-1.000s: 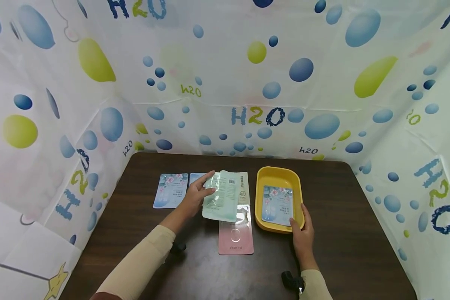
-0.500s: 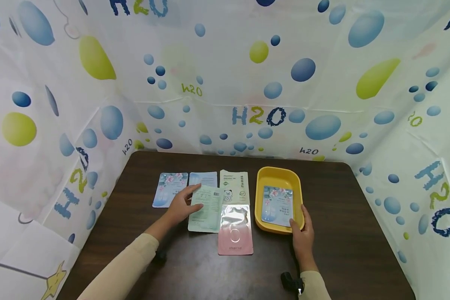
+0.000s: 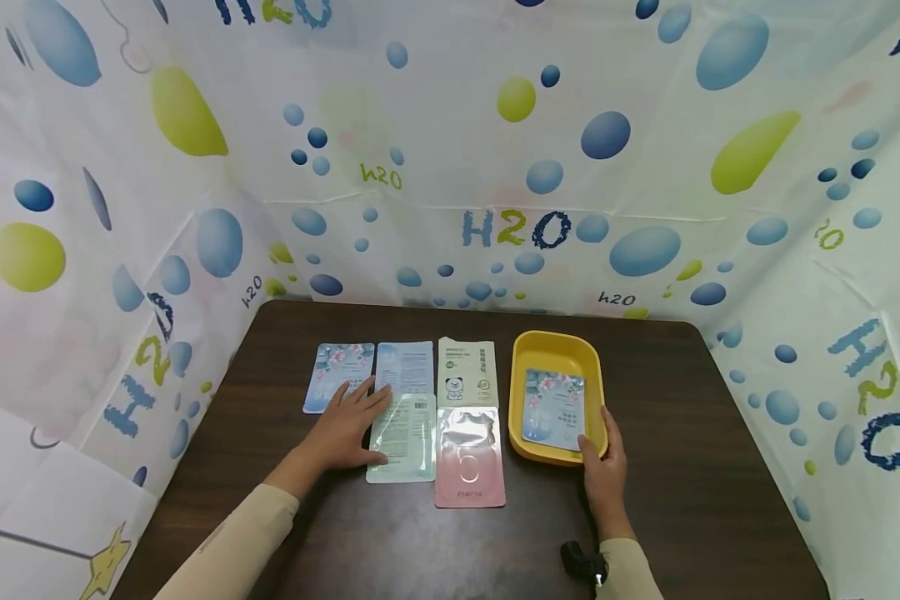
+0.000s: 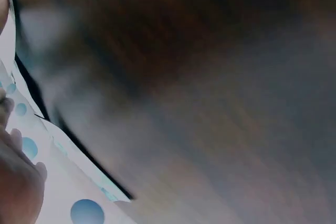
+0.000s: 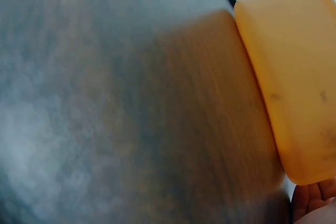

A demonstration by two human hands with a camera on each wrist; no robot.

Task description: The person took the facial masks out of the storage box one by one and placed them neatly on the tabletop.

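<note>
My left hand (image 3: pixel 347 429) lies with spread fingers at the left edge of a pale green flat packet (image 3: pixel 405 442), its thumb over the packet's side. That packet lies below a blue packet (image 3: pixel 405 367), overlapping its lower part. In the left wrist view, only part of the hand (image 4: pixel 18 177) shows at the left edge. My right hand (image 3: pixel 606 475) grips the near right corner of a yellow tray (image 3: pixel 521 350), thumb over the rim. A blue flowered packet (image 3: pixel 553 408) lies inside the tray. The right wrist view shows the tray's outer wall (image 5: pixel 289 66) with fingers (image 5: pixel 310 195) beneath it.
Another blue flowered packet (image 3: pixel 339 377) lies at the left of the row. A cream-green packet (image 3: pixel 467 371) with a bear picture sits above a pink and silver packet (image 3: pixel 470 467). The dark table (image 3: pixel 690 467) meets a patterned curtain (image 3: pixel 435 108) behind.
My left hand has carried the pale green packet left and down from over the cream-green one, laid it below the blue packet and loosened its fingers. The right hand stays on the tray.
</note>
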